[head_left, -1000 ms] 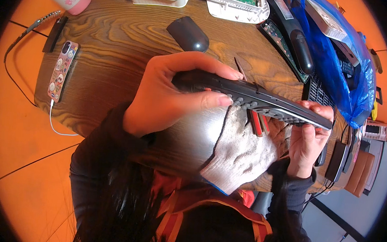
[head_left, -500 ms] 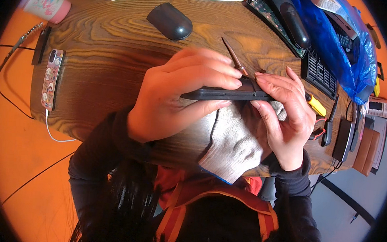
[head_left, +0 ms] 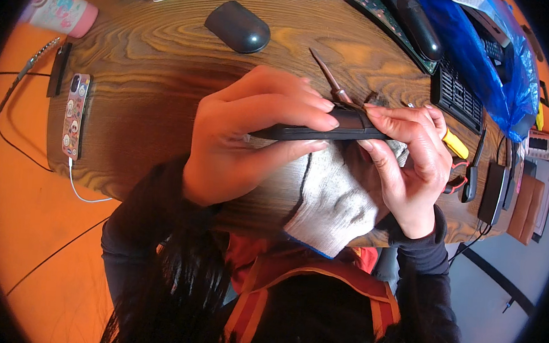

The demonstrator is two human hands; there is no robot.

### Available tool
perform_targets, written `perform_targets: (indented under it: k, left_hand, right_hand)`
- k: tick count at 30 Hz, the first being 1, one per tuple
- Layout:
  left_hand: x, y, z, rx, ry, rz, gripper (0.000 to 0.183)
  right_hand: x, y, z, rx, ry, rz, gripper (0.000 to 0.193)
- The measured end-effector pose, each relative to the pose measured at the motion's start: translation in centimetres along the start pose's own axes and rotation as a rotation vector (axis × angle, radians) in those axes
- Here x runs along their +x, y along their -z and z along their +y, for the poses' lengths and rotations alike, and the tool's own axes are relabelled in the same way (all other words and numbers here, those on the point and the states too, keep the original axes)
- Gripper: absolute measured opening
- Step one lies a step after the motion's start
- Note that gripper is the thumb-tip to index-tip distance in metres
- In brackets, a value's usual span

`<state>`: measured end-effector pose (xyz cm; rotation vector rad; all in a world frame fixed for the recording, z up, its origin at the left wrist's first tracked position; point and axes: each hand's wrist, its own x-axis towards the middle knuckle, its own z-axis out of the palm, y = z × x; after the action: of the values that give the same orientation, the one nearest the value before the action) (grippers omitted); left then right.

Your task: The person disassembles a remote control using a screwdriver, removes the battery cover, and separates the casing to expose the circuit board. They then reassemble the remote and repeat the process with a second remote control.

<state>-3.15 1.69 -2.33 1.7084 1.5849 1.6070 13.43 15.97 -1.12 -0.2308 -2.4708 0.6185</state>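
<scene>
Currently left hand [head_left: 234, 134], right hand [head_left: 417, 160]: thumbs below, fingers above, each grip clamped on black device [head_left: 348, 122].

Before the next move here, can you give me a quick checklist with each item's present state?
1. Left hand gripping the black handheld device: ok, fingers on top, thumb underneath.
2. Right hand gripping its other end: ok, likewise pinched.
3. Device's seam fully closed: cannot tell, fingers cover parts of it.
4. Pointed tool free of contact: cannot tell, its near end is hidden behind the device.
5. Table bare in front of the body: not ok, a pale knit glove lies there.
6. Phone apart from both hands: ok, off to the left.
</scene>
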Motion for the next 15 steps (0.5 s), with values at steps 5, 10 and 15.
perform_targets:
  k: [5,10,15]
  left_hand:
    - [0.1,-0.3,0.2,-0.346,0.094,0.189,0.033]
    - [-0.3,1.2,-0.3,-0.064,-0.069,0.078,0.037]
    - [-0.3,1.3,0.1,-0.072,-0.003,0.036,0.027]
  right_hand:
    - [0.1,0.1,0.6,0.038,-0.034,0.08,0.02]
    - [-0.3,0.4,1.1,-0.008,0.011,0.132,0.021]
    - [-0.2,0.6,1.0,0.034,0.01,0.114,0.021]
